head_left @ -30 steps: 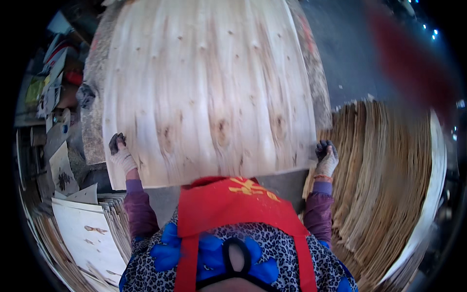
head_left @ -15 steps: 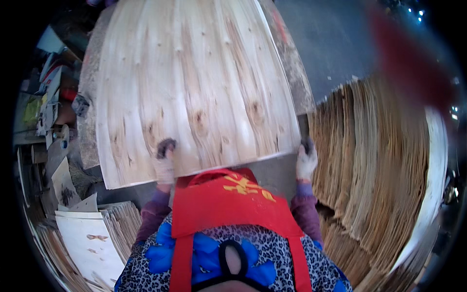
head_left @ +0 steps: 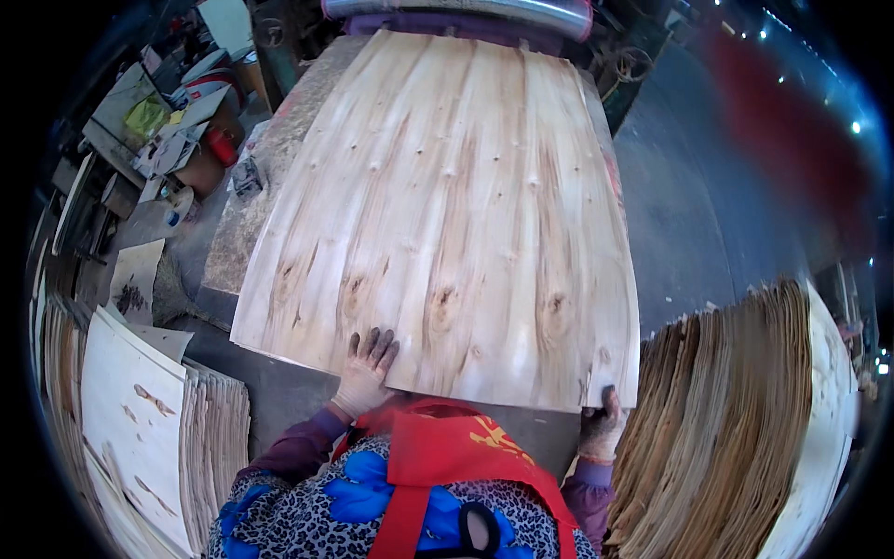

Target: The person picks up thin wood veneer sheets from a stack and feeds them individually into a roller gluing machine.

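A large pale wood veneer sheet (head_left: 447, 224) with brown knots and streaks lies in front of me, on a worn table (head_left: 244, 233) whose left side shows. My left hand (head_left: 366, 377), in a pale glove with darkened fingertips, rests at the sheet's near edge, its fingers stretched out over the surface. At the near right corner my right hand (head_left: 601, 427) pinches the sheet, thumb on top and the other fingers mostly hidden below. Another layer's edge shows under the right side.
Beyond the sheet's far end runs a shiny roller (head_left: 466, 11). Stacked veneers (head_left: 717, 419) stand to my right, and a smaller stack (head_left: 219, 447) with a white sheet is at lower left. Cluttered boards and a red container (head_left: 222, 146) stand at far left.
The view has shifted, bringing the far roller in and placing the sheet lower and further right. My left fingers, bunched before, are now spread on the sheet. The right hand remains at its corner.
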Tool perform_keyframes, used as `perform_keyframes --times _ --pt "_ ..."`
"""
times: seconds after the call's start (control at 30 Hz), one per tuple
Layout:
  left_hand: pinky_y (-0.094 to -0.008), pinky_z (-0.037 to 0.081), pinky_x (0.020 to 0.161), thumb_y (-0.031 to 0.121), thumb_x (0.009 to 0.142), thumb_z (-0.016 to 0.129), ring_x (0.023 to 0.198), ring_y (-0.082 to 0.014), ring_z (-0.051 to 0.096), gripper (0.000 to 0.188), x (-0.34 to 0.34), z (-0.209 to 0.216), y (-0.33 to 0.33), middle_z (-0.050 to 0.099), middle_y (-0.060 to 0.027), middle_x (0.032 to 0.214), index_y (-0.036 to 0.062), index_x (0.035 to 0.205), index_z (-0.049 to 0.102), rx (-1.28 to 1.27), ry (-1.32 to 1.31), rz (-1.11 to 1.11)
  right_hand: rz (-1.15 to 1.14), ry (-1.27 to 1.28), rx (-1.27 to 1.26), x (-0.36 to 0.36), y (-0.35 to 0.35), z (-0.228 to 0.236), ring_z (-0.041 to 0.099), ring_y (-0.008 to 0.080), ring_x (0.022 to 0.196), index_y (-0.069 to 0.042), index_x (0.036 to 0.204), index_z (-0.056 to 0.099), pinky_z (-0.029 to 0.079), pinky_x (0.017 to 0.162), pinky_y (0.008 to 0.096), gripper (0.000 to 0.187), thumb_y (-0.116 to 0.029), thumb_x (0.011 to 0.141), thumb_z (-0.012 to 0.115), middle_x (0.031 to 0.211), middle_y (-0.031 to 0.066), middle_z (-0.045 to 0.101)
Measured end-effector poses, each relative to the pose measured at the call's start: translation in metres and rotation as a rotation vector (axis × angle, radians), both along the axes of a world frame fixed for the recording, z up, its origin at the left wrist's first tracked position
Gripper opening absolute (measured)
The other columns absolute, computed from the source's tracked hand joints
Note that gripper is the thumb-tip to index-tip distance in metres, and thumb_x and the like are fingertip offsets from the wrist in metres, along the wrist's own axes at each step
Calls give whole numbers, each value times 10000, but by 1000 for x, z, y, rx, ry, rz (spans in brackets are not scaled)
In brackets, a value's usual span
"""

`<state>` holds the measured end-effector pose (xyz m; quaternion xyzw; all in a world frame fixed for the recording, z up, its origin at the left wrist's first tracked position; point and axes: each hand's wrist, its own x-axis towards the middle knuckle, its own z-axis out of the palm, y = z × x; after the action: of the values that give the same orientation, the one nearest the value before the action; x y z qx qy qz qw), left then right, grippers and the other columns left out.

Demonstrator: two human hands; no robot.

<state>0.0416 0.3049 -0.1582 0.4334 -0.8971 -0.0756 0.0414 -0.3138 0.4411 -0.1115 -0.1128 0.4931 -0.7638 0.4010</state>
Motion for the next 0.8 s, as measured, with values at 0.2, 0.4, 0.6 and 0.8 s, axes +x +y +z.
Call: perform_keyframes --times 0.2,0.4,0.6,0.8 --pt "-478 231 994 181 650 595 1227 -298 294 592 -12 -7 -45 348 -121 1305 59 1202 418 -154 4 -22 51 -122 168 -50 -46 -82 507 138 548 -49 1083 512 441 468 286 351 -144 751 574 810 51 571" --pt "-469 275 969 86 701 482 1202 -307 323 529 -40 -5 -82 346 -134 1301 50 1220 383 -201 47 12 30 170 390 -94 -107 -103 544 164 611 -12 1075 512 476 530 299 346 -174 775 570 869 61 570" --pt "-460 261 986 54 713 428 1235 -297 286 533 -42 16 -161 307 -135 1335 54 1242 361 -210 72 65 149 199 429 -106 -181 -62 539 173 647 9 1118 461 505 591 306 485 -310 781 601 886 71 536" --pt "-416 286 981 27 706 434 1222 -281 319 541 -36 38 -202 319 -124 1333 69 1241 365 -203 180 90 -172 37 63 -44 -164 -47 551 209 832 -10 1168 439 471 711 352 521 -360 804 571 1065 140 523"
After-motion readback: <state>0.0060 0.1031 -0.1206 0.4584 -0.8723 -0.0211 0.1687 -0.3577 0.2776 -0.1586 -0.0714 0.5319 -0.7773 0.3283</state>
